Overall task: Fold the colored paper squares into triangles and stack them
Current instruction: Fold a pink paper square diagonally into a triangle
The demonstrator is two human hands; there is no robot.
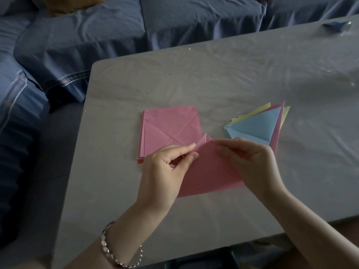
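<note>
You are holding a pink paper sheet point(206, 171) over the near part of the grey counter point(233, 78), your left hand point(165, 169) pinching it near its top corner and your right hand point(250, 164) gripping its right edge. Just behind your left hand, the stack of unfolded squares point(171, 129) is lying flat, pink on top. To its right, the pile of folded triangles point(258, 125) is resting, blue uppermost.

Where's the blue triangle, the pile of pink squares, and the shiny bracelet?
blue triangle point(256, 126): head view, middle of its top face.
pile of pink squares point(167, 121): head view, upper part of the top sheet.
bracelet point(105, 247): head view, beads on the wrist.
</note>
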